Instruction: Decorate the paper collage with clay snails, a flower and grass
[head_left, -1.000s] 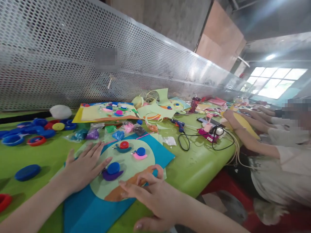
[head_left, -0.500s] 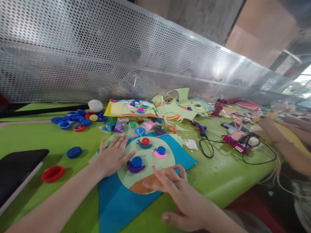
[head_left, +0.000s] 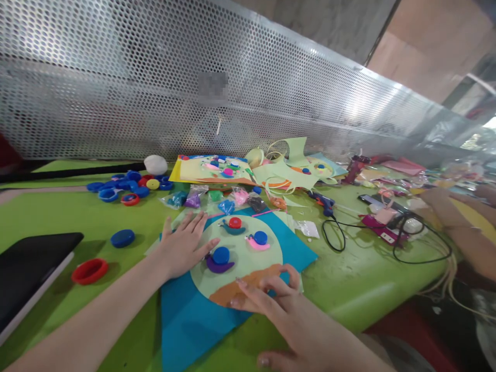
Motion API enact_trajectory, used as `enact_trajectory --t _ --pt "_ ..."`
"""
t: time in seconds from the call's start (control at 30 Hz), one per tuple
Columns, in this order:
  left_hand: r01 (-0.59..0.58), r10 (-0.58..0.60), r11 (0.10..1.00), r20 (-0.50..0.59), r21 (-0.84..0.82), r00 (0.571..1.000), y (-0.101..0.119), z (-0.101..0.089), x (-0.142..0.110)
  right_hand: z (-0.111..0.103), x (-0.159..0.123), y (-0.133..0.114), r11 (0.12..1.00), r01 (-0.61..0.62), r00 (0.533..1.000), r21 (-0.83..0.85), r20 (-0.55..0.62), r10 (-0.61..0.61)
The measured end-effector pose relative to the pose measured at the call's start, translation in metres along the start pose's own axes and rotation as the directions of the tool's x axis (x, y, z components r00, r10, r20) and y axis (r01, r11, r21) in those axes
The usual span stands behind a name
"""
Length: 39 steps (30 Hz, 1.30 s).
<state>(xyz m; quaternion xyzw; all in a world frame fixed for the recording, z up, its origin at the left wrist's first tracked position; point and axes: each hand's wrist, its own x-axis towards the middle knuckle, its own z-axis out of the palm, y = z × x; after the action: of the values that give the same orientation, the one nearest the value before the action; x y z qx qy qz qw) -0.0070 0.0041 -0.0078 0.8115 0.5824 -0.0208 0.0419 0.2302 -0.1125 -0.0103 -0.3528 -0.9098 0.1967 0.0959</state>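
A blue foam sheet lies in front of me on the green table. On it sits a pale green circle with a brown patch along its near edge and three clay snails capped with bottle lids: purple, pink, teal. My left hand lies flat and open on the left side of the circle. My right hand rests on the brown patch with its fingertips pressed down and bent.
Several blue and red bottle caps lie at the back left, a red cap and a dark tablet at the near left. Small clay bags, a finished picture, a glue gun with cable and another person's arms are to the right.
The view has swung left, bringing the tablet and red cap in. My right hand's fingers went from pinched to pressing on the brown patch. My left hand has stayed flat.
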Motion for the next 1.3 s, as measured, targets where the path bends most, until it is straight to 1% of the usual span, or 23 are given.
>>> enact_trajectory --t 0.2,0.27,0.37,0.5,0.57,0.63,0.7,0.8,0.93,1.07,1.17,1.3 --pt "-0.005 0.005 1.000 0.000 -0.003 1.000 0.001 -0.001 -0.001 0.004 -0.005 0.003 0.991 0.073 0.986 -0.114 -0.140 -0.089" --pt "-0.006 0.006 1.000 -0.004 -0.008 1.000 0.001 -0.001 -0.001 0.004 -0.005 0.004 0.989 0.083 0.982 -0.120 -0.159 -0.102" --pt "-0.008 0.008 1.000 -0.009 -0.012 1.000 0.001 -0.001 -0.001 0.005 -0.003 0.003 0.990 0.086 0.987 -0.110 -0.124 -0.099" --pt "0.003 -0.003 1.000 -0.014 -0.011 1.000 0.000 0.000 0.000 0.006 -0.002 0.001 0.992 0.060 0.997 -0.109 -0.033 -0.064" --pt "0.014 -0.015 1.000 -0.021 -0.010 1.000 0.000 0.002 0.000 0.006 -0.004 0.001 0.989 0.064 0.998 -0.131 -0.019 -0.067" --pt "0.019 -0.019 1.000 -0.027 -0.013 0.999 0.000 0.003 0.001 0.004 -0.005 0.001 0.986 0.082 0.995 -0.146 -0.040 -0.089" --pt "0.012 -0.013 1.000 -0.029 -0.016 0.999 -0.001 0.003 0.001 0.000 -0.005 0.001 0.989 0.085 0.990 -0.124 -0.101 -0.098" --pt "0.002 -0.002 1.000 -0.015 -0.018 1.000 -0.001 0.003 0.001 -0.005 0.000 0.000 0.997 0.056 0.985 -0.056 -0.157 -0.064" --pt "0.014 -0.014 1.000 0.004 -0.015 1.000 0.000 0.000 0.001 -0.004 0.005 -0.002 0.999 0.037 0.995 -0.032 -0.096 -0.040" --pt "0.010 -0.010 1.000 0.007 -0.016 1.000 0.002 -0.001 0.000 0.001 0.001 0.000 0.999 0.028 0.998 -0.044 -0.049 -0.030" --pt "0.013 -0.013 1.000 0.005 -0.015 1.000 0.002 -0.001 0.000 0.001 -0.001 0.000 0.999 0.021 0.998 -0.035 -0.063 -0.023" --pt "0.026 -0.026 1.000 0.002 -0.004 1.000 0.003 -0.002 -0.001 -0.003 -0.001 -0.003 0.999 0.049 0.995 -0.001 -0.088 -0.049"
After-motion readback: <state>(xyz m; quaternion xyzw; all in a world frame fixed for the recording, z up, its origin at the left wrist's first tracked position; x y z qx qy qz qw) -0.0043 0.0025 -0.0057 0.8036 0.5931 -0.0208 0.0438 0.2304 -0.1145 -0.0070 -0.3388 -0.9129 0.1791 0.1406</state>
